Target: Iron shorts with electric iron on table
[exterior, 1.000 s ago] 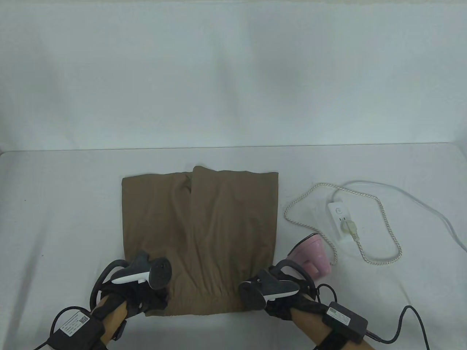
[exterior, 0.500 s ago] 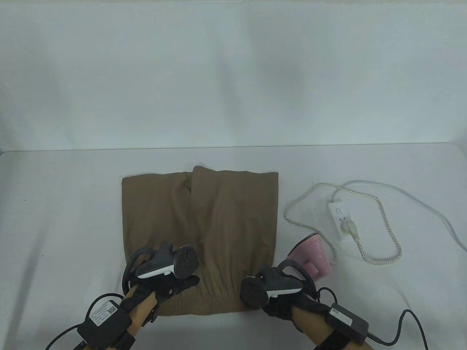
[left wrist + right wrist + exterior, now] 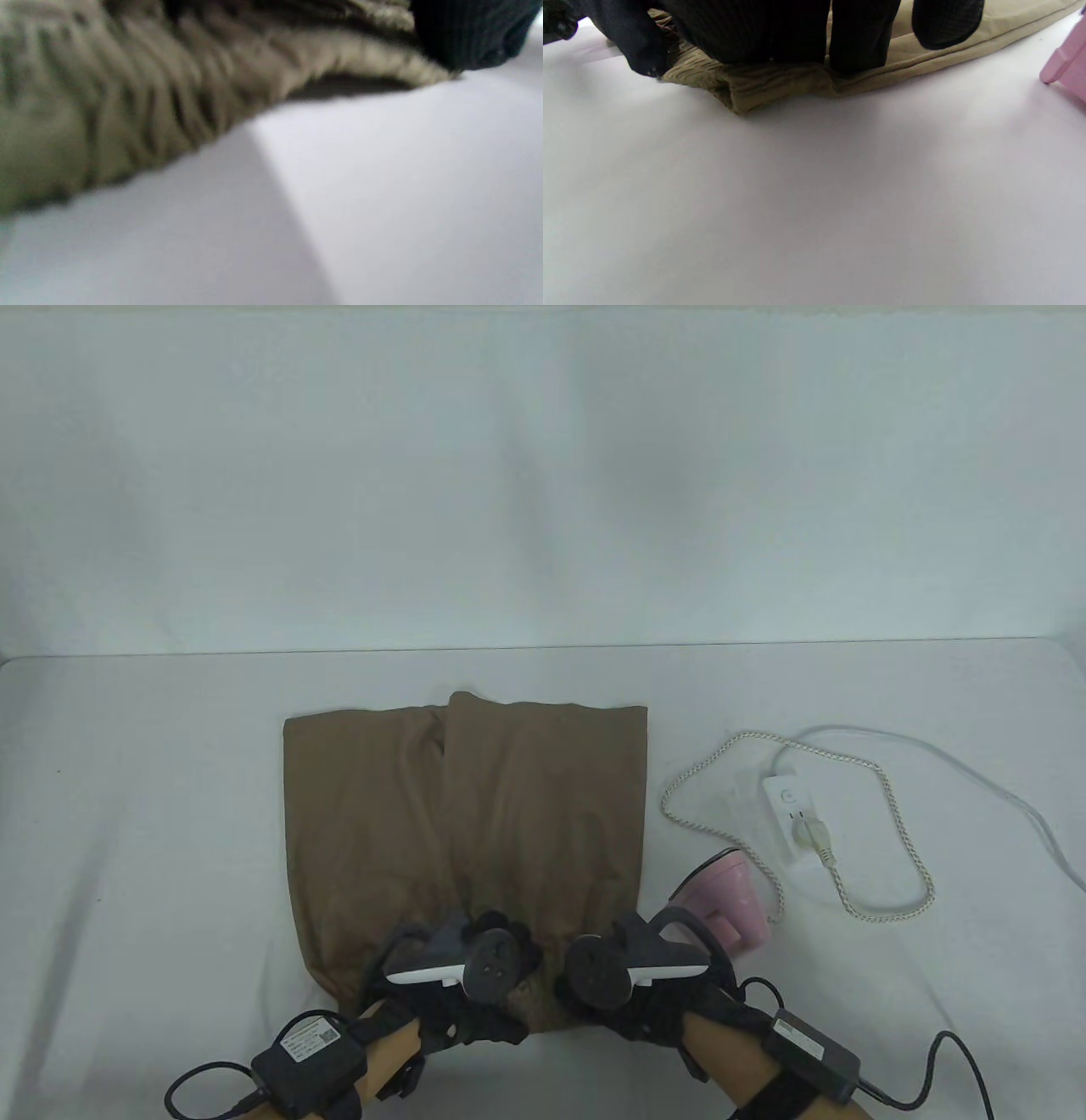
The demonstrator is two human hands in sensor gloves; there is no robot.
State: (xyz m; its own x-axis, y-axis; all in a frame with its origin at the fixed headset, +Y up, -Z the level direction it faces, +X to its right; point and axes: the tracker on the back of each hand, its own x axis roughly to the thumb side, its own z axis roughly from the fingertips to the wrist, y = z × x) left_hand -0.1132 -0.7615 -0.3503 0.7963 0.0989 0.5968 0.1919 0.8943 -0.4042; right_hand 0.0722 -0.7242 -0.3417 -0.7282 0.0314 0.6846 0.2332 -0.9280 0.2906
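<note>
Brown shorts point(image 3: 462, 814) lie flat on a white worktop point(image 3: 153, 831), waistband toward the near edge, where two gloved hands meet close together. The left hand point(image 3: 462, 997) sits on the gathered waistband near its middle, though whether its fingers grip the cloth cannot be told. The right hand point(image 3: 632, 997) rests at the waistband's right corner, its fingers point(image 3: 861, 38) pressing down on the folded hem; a firm grip cannot be confirmed there either. A pink iron point(image 3: 725, 903) stands just right of the shorts, beside the right hand. Its braided cord point(image 3: 882, 789) loops to a white power strip point(image 3: 793, 819) farther right.
</note>
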